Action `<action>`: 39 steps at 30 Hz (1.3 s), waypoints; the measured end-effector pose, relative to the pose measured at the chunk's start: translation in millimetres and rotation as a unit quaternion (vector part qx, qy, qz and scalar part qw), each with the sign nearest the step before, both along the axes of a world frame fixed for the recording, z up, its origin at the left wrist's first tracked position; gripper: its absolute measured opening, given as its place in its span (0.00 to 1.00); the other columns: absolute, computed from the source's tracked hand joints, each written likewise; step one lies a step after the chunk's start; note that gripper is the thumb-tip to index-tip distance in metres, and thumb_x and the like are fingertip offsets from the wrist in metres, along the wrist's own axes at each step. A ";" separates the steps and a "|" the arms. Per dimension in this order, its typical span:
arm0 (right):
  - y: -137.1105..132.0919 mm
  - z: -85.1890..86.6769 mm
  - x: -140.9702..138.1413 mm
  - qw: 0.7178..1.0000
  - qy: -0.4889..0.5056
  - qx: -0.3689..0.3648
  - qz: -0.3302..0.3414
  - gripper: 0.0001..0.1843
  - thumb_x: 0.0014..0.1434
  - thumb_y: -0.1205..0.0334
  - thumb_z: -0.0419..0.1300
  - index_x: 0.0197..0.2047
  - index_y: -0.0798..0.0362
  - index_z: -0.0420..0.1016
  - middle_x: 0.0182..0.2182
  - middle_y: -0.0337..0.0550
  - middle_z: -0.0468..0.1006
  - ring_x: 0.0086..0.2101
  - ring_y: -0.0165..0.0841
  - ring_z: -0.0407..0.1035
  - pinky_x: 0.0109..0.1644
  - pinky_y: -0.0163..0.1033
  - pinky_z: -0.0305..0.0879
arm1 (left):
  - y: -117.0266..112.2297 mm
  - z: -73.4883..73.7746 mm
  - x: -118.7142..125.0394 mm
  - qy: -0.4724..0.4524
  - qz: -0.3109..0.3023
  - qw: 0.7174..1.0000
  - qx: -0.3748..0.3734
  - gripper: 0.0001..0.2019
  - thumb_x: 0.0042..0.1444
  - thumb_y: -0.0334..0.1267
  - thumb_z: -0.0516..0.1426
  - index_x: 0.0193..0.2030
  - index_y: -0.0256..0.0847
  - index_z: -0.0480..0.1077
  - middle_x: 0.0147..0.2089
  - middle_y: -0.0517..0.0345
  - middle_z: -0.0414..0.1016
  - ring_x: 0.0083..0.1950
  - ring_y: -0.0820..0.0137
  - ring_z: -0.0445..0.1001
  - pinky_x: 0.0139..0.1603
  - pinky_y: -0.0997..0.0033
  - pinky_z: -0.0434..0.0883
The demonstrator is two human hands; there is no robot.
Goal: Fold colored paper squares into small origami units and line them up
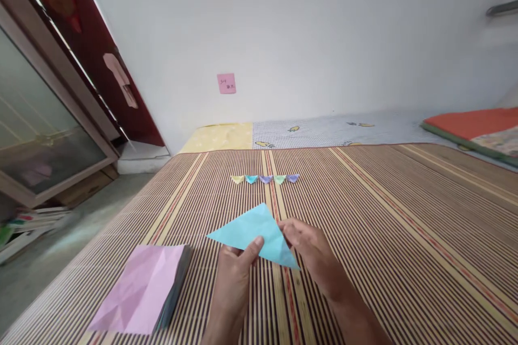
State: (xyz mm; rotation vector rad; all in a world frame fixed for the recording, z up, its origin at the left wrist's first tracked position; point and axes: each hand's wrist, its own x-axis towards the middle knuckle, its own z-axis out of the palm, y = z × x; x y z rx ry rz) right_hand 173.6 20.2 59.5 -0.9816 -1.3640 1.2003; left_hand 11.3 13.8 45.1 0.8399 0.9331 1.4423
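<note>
A light blue sheet of paper (246,229), folded into a triangle, is held above the striped mat. My left hand (238,264) grips its lower edge, with the thumb on top and the other fingers underneath, mostly hidden. Beside the paper's right edge is my right hand (309,248), its fingers loosely stretched towards that edge; whether they touch it is hard to tell. Beyond the paper, several small folded paper pieces (265,178) in yellow, blue, purple and green lie in a row. To the left of my hands sits a stack of paper with a creased pink sheet (140,285) on top.
The striped mat (384,237) covers the bed surface up to a patterned cloth (315,132) along the white wall. A pink note (226,83) is stuck on that wall. Folded orange bedding (473,124) lies at the far right. Left of the bed is a glass-fronted cabinet (44,118).
</note>
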 end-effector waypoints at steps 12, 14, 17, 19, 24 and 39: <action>1.7 -0.7 6.2 0.999 -0.010 -0.002 -0.046 0.21 0.63 0.48 0.61 0.26 0.52 0.64 0.22 0.31 0.55 0.23 0.27 0.50 0.25 0.34 0.48 | 12.2 8.9 -25.8 -0.048 0.048 0.997 0.030 0.20 0.50 0.54 0.69 0.37 0.37 0.80 0.34 0.54 0.77 0.35 0.69 0.73 0.32 0.74 0.70; 0.6 0.8 2.9 0.999 0.000 -0.003 -0.050 0.20 0.63 0.48 0.61 0.26 0.52 0.65 0.22 0.31 0.57 0.23 0.27 0.51 0.25 0.33 0.49 | 8.6 8.8 -18.7 -0.014 -0.037 0.999 0.015 0.20 0.51 0.52 0.68 0.41 0.37 0.81 0.37 0.51 0.79 0.36 0.67 0.74 0.32 0.72 0.70; -2.0 1.9 -2.2 1.000 0.008 -0.010 -0.026 0.20 0.64 0.48 0.61 0.27 0.52 0.67 0.21 0.32 0.60 0.22 0.27 0.54 0.25 0.33 0.53 | 1.3 4.4 -4.4 0.009 -0.062 0.998 0.000 0.13 0.52 0.45 0.69 0.29 0.36 0.78 0.26 0.59 0.74 0.28 0.74 0.67 0.32 0.74 0.68; -3.5 2.2 -3.1 1.000 0.016 -0.012 -0.013 0.17 0.67 0.49 0.59 0.32 0.53 0.72 0.23 0.34 0.66 0.23 0.28 0.61 0.26 0.33 0.59 | -1.0 2.5 0.8 -0.011 -0.035 0.999 -0.017 0.17 0.52 0.44 0.70 0.21 0.37 0.72 0.20 0.62 0.69 0.25 0.75 0.65 0.31 0.75 0.66; -5.3 2.6 3.3 0.998 -0.024 0.052 0.022 0.21 0.69 0.60 0.56 0.64 0.46 0.70 0.42 0.44 0.79 0.38 0.35 0.75 0.46 0.43 0.74 | 4.1 7.9 -3.6 -0.104 0.017 0.993 -0.057 0.17 0.43 0.40 0.74 0.23 0.36 0.71 0.21 0.64 0.69 0.24 0.78 0.63 0.26 0.78 0.64; -9.9 3.0 -17.3 0.986 -0.069 0.116 -0.094 0.11 0.67 0.59 0.59 0.32 0.51 0.72 0.31 0.41 0.75 0.32 0.34 0.72 0.37 0.38 0.70 | -2.3 4.7 -2.7 0.024 -0.015 0.999 0.018 0.13 0.58 0.46 0.65 0.33 0.36 0.80 0.28 0.56 0.78 0.28 0.74 0.68 0.34 0.74 0.68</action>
